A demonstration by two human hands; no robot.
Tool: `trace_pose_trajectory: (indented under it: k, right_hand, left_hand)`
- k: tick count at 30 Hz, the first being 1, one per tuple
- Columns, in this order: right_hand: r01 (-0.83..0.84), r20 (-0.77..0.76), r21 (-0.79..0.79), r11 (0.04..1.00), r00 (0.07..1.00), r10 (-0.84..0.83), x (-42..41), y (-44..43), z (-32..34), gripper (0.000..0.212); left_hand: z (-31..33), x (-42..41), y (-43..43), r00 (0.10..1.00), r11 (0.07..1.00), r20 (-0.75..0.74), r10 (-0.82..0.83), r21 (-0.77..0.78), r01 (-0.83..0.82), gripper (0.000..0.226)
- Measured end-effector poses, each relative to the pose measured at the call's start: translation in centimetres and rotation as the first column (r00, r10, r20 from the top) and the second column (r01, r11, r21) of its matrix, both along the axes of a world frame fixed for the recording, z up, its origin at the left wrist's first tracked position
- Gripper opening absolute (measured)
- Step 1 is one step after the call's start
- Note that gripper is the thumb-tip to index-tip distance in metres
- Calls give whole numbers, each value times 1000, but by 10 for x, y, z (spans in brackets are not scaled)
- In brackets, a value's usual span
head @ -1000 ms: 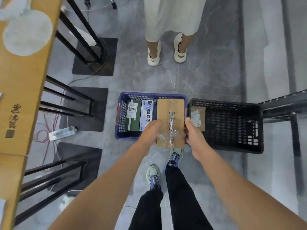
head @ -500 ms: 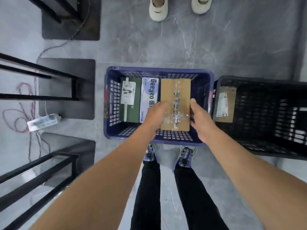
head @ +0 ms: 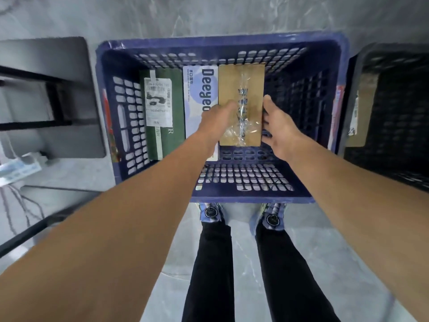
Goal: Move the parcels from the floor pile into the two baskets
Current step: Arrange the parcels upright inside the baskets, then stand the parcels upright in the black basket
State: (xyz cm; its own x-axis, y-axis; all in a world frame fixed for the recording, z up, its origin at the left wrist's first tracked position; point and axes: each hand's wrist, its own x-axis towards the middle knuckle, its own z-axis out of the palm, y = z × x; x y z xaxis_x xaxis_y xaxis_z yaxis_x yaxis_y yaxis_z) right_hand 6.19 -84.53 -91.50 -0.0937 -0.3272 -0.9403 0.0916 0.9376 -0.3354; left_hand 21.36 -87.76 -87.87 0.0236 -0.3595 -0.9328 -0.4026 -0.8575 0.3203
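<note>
Both: left hand (head: 216,117), right hand (head: 278,127) clasp brown parcel (head: 254,87) by side edges; blue basket (head: 222,44) free at right.

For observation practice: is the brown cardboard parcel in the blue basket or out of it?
In: the brown parcel is below the rim of the blue basket, within its walls, beside the white parcel.

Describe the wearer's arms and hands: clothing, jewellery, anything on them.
Both arms are bare as far as the frame shows: no sleeve on the left forearm or right forearm. The left hand and right hand wear no gloves, and no watch, bracelet or ring shows on the sides in view.
</note>
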Motion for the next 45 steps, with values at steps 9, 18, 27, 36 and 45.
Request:
trace_pose_trajectory:
  k: [9, 18, 27, 36, 45]
  right_hand:
    - [14, 64, -52, 999, 998, -11, -1, -4, -21, 61]
    - [25, 64, -62, 998, 998, -21, -3, -5, -19, 67]
    - [63, 55, -127, 990, 997, -56, -17, 5, 31, 70]
    - [278, 84, -268, 922, 961, -265, -66, 12, 184, 66]
    - [490, 88, -384, 783, 863, -497, -128, 41, 359, 49]
  left_hand:
    - [-18, -13, 8, 997, 994, -53, -49, -99, 43, 30]
    - [-29, -9, 14, 997, 991, -81, -4, -137, -7, 19]
    - [20, -17, 21, 995, 994, -100, -3, -105, -8, 61]
    - [178, -57, 18, 986, 985, -170, -3, -172, -27, 66]
    - [341, -125, 15, 952, 963, -266, -154, -255, 84, 61]
